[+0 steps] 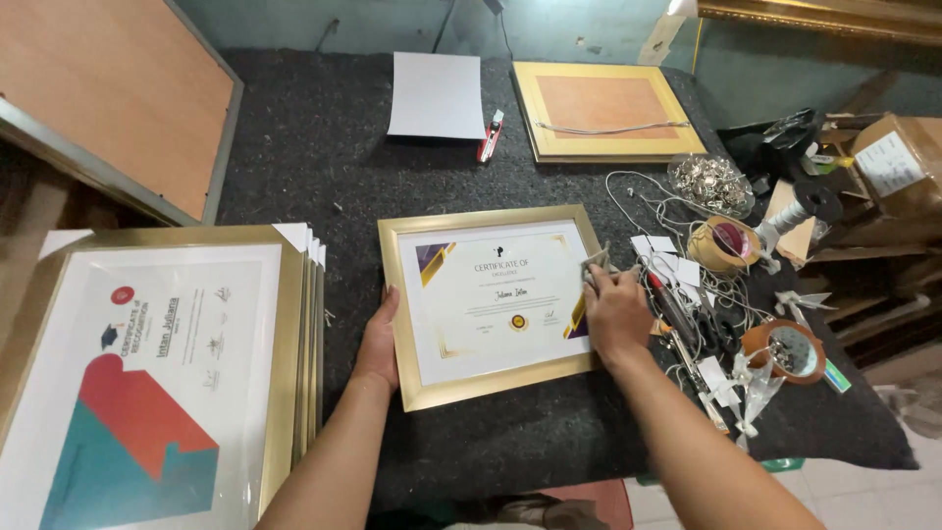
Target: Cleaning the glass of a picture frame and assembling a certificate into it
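Observation:
A gold-framed certificate (461,385) lies face up on the dark felt table (324,157) in front of me. My left hand (378,344) rests flat against the frame's left edge, fingers together, steadying it. My right hand (613,312) presses a small grey cloth (596,265) onto the glass near the frame's right edge.
A stack of gold-framed certificates (157,383) lies at the left. Farther back lie a white sheet (437,93), a red cutter (490,135) and a face-down gold frame (608,110). Cords, tape rolls (721,243), a dish of metal bits (708,182) and tools crowd the right side.

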